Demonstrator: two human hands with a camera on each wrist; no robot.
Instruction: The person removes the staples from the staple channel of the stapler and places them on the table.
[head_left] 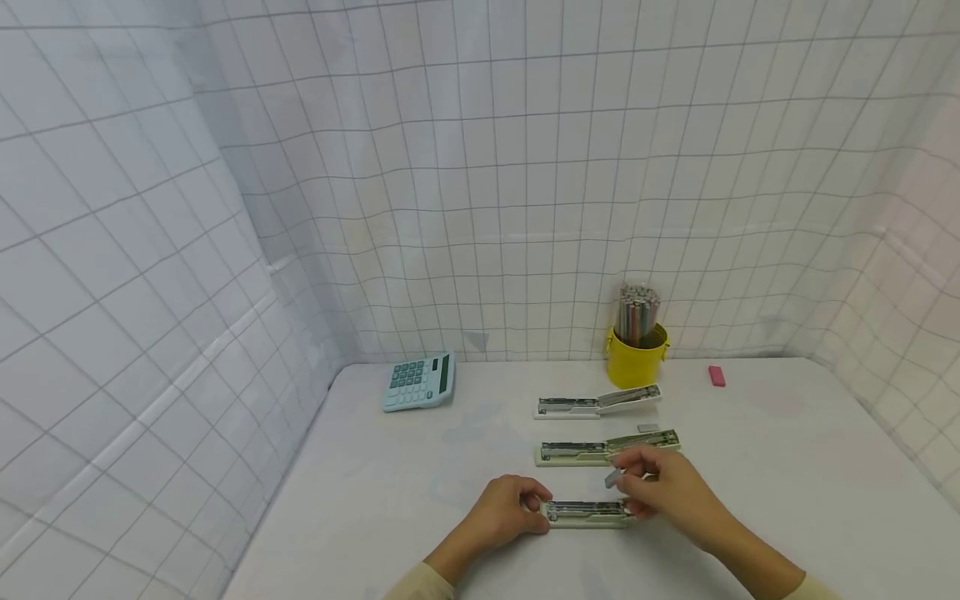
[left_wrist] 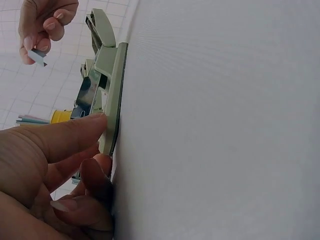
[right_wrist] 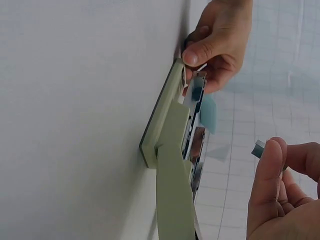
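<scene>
The nearest stapler, pale green, lies on the table with its top swung back and its metal channel exposed. My left hand grips its left end between thumb and fingers, as the left wrist view also shows. Above the stapler's right end, my right hand pinches a short strip of staples between thumb and fingertips. In the right wrist view that staple strip is held apart from the stapler, beside its opened top.
Behind lie a second opened green stapler and an opened white stapler, with another staple strip between them. A yellow bucket of pencils, a pink eraser and a blue calculator stand farther back.
</scene>
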